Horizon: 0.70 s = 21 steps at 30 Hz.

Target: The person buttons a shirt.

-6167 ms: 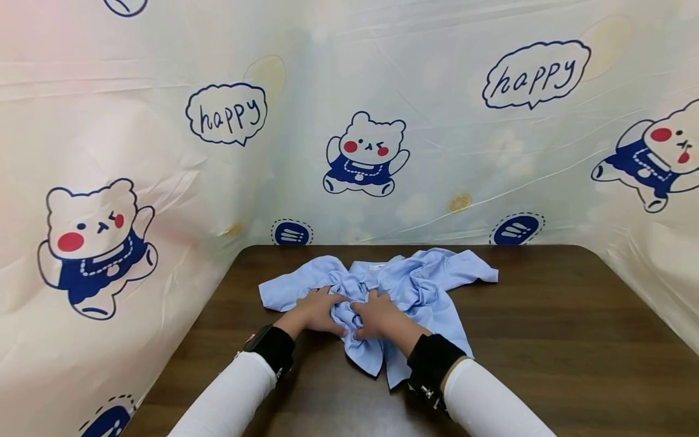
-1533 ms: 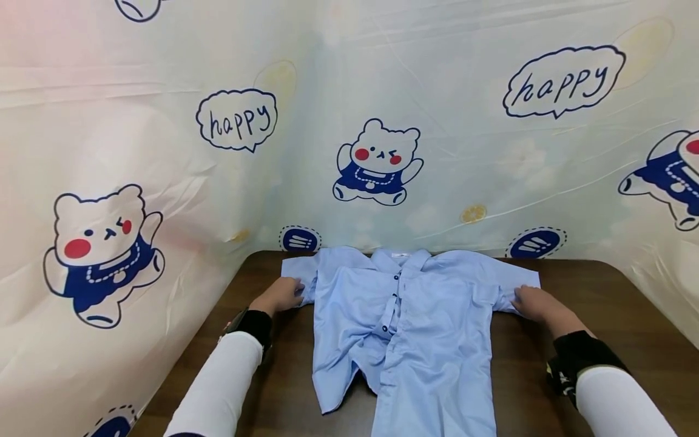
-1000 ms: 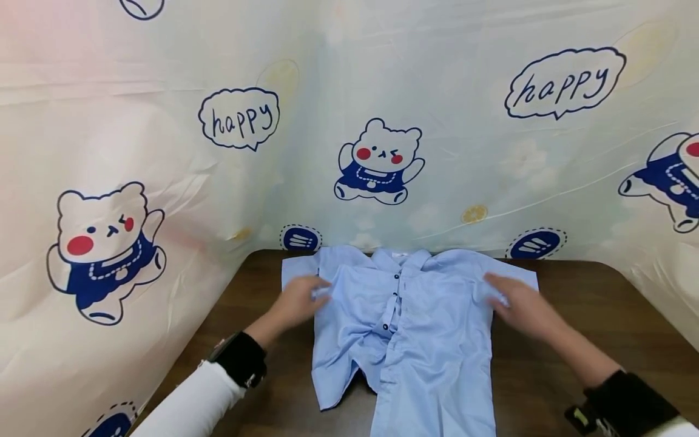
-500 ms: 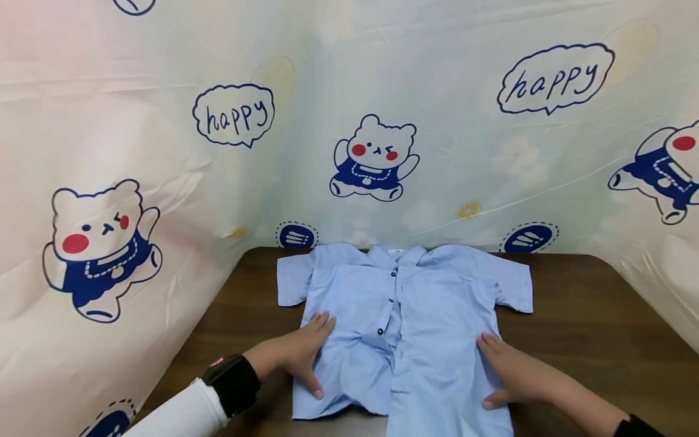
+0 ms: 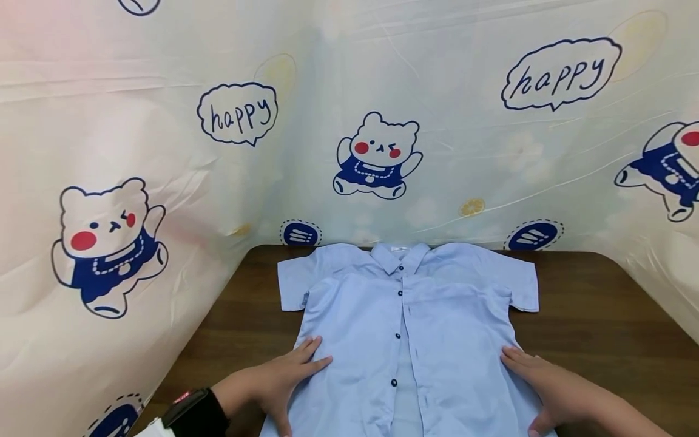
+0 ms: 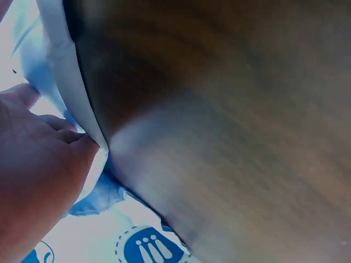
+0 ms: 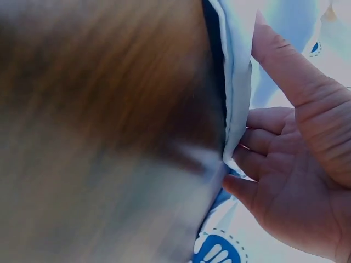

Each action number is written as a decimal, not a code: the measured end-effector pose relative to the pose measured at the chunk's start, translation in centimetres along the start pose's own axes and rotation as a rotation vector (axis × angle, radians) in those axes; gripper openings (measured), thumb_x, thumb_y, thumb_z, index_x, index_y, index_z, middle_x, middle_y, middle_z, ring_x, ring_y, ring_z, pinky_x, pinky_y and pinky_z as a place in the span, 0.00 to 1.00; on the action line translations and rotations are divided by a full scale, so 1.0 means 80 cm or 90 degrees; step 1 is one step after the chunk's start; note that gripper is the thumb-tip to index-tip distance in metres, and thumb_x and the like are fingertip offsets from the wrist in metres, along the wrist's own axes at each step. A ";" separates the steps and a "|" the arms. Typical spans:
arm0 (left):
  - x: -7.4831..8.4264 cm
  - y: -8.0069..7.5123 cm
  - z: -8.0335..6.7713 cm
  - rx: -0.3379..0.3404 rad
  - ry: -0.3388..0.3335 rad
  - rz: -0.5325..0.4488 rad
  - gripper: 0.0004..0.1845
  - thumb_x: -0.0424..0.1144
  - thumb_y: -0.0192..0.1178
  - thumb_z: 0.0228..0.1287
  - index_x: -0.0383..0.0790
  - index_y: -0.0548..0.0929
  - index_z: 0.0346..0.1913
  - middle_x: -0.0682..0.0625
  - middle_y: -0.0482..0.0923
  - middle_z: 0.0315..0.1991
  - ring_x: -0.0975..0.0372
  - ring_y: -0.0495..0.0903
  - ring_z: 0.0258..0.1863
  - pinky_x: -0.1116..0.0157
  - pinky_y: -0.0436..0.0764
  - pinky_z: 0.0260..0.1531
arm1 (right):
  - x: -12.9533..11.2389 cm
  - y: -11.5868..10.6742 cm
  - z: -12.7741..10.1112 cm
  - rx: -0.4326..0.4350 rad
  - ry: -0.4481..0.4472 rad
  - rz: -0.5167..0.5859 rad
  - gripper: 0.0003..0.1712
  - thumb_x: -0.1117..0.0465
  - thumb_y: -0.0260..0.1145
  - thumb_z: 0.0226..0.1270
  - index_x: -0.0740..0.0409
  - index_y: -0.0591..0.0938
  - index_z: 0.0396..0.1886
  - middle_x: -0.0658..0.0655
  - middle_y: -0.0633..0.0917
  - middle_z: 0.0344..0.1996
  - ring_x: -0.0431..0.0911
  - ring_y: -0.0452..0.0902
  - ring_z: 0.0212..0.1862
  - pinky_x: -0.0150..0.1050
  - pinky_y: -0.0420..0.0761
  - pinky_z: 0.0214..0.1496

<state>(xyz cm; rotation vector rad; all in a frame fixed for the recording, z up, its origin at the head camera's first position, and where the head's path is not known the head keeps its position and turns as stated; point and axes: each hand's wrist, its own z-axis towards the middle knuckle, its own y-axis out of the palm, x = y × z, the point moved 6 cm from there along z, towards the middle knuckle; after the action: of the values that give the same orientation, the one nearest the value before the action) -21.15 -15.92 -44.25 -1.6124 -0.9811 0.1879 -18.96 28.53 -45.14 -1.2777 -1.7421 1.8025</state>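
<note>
A light blue short-sleeved shirt (image 5: 355,315) lies front up and spread out, its collar (image 5: 400,258) at the far side. Dark buttons run down the middle, where the two front panels part slightly lower down. My left hand (image 5: 286,379) rests with spread, fairly straight fingers on the shirt's left side. On the opposite side edge, my right hand (image 5: 551,385) touches the cloth with extended fingers. In the right wrist view, the fingers (image 7: 263,139) lie along the shirt's hem (image 7: 237,93). The head view cuts off the lower part of the shirt.
A dark brown wooden table (image 5: 579,303) carries the shirt, whose collar reaches near the far edge. Behind and to the left hangs a pale printed curtain (image 5: 306,121) with cartoon bears and "happy" bubbles.
The shirt went from bunched up to spread out. Both hands left the sleeves and came down to the sides; the front has since become smoother and its lower part extends nearer to me.
</note>
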 end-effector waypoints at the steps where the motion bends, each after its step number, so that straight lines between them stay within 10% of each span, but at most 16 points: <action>1: 0.002 0.000 -0.001 -0.004 0.004 0.005 0.68 0.60 0.81 0.30 0.45 0.54 0.77 0.34 0.37 0.76 0.41 0.39 0.74 0.41 0.60 0.65 | -0.001 -0.001 -0.001 -0.003 -0.002 -0.004 0.67 0.30 0.75 0.35 0.71 0.67 0.68 0.73 0.65 0.68 0.63 0.60 0.69 0.37 0.64 0.67; 5: 0.010 -0.015 0.003 -0.002 0.014 0.002 0.57 0.48 0.82 0.38 0.42 0.62 0.74 0.32 0.45 0.75 0.40 0.47 0.73 0.46 0.63 0.65 | -0.006 -0.014 0.006 -0.024 0.027 0.009 0.58 0.39 0.79 0.41 0.72 0.71 0.65 0.71 0.70 0.65 0.67 0.66 0.64 0.55 0.69 0.64; 12: 0.008 -0.064 0.046 0.217 0.100 0.058 0.23 0.28 0.68 0.56 0.27 0.79 0.56 0.36 0.76 0.58 0.47 0.75 0.59 0.52 0.74 0.57 | -0.013 -0.051 0.044 0.101 -0.016 -0.035 0.28 0.61 0.75 0.54 0.72 0.80 0.53 0.71 0.78 0.55 0.67 0.73 0.57 0.61 0.74 0.53; 21: -0.020 -0.049 0.073 0.165 0.023 0.074 0.37 0.50 0.78 0.46 0.31 0.81 0.56 0.42 0.76 0.57 0.48 0.71 0.60 0.51 0.69 0.60 | 0.003 -0.040 0.064 0.081 -0.030 -0.028 0.37 0.54 0.80 0.48 0.75 0.79 0.52 0.65 0.79 0.49 0.61 0.75 0.53 0.56 0.75 0.52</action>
<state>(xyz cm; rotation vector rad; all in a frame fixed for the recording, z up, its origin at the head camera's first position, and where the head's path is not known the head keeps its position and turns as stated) -27.58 -12.78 -43.21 -1.4295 -0.8007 0.3506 -24.08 26.16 -43.03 -1.1472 -1.6367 1.8994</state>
